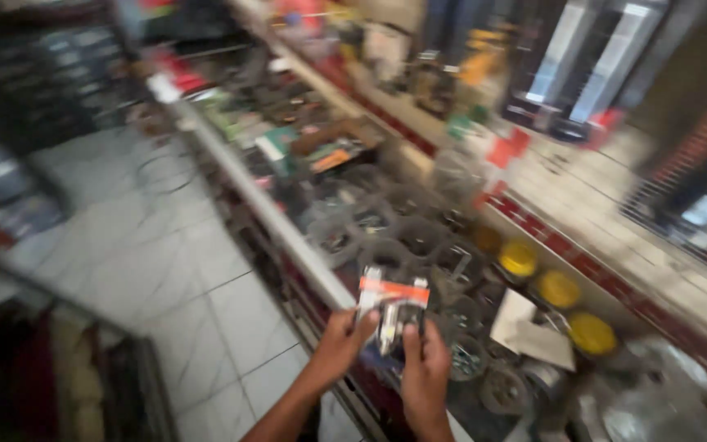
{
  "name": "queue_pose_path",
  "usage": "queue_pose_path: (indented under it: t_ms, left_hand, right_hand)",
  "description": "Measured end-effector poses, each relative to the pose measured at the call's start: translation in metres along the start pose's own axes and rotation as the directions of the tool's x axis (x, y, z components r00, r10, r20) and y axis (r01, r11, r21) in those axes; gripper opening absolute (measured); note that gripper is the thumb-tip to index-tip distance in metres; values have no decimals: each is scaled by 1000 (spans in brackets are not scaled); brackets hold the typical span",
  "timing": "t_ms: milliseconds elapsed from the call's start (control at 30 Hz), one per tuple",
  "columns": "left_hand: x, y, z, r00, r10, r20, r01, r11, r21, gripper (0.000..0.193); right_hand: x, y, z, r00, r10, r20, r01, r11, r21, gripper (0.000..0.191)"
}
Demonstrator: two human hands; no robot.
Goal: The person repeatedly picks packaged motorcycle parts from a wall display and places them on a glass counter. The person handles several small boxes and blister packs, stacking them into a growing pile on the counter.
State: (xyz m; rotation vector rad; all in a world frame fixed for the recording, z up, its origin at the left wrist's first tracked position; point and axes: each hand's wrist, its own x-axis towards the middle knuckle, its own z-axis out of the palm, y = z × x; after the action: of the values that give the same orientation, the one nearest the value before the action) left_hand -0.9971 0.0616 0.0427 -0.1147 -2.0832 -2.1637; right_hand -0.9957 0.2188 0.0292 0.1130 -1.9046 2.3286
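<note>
The view is blurred by motion. My left hand [341, 344] and my right hand [425, 372] together hold a small clear packet with an orange and white card top [393, 301], which shows a shiny metal part inside. Both hands grip it from below, thumbs on its front. The packet is held over the front edge of a cluttered shop counter [288, 237], just above several round tubs of small metal parts [419, 237].
Yellow-lidded tubs [558, 288] and a white sheet of paper [525, 327] lie right of the hands. Boxes and packets crowd the far counter [321, 147]. A white tiled floor [165, 262] runs on the left, with dark shelving [34, 82] beyond it.
</note>
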Motion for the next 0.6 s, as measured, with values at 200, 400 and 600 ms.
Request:
queue_pose_path:
  t_ms: [200, 400, 600]
  left_hand:
    - [-86, -28, -38, 926, -69, -371, 81, 997, 17, 38]
    - [-181, 4, -86, 781, -174, -600, 135, 985, -109, 36]
    - [-289, 36, -129, 601, -3, -799, -64, 997, -52, 22]
  right_hand:
    - [-37, 47, 41, 944, 132, 301, -151, 988, 38, 31]
    - [-82, 49, 112, 783, 99, 614, -115, 993, -13, 27]
    - [-169, 20, 183, 524, 299, 798, -348, 930, -120, 27]
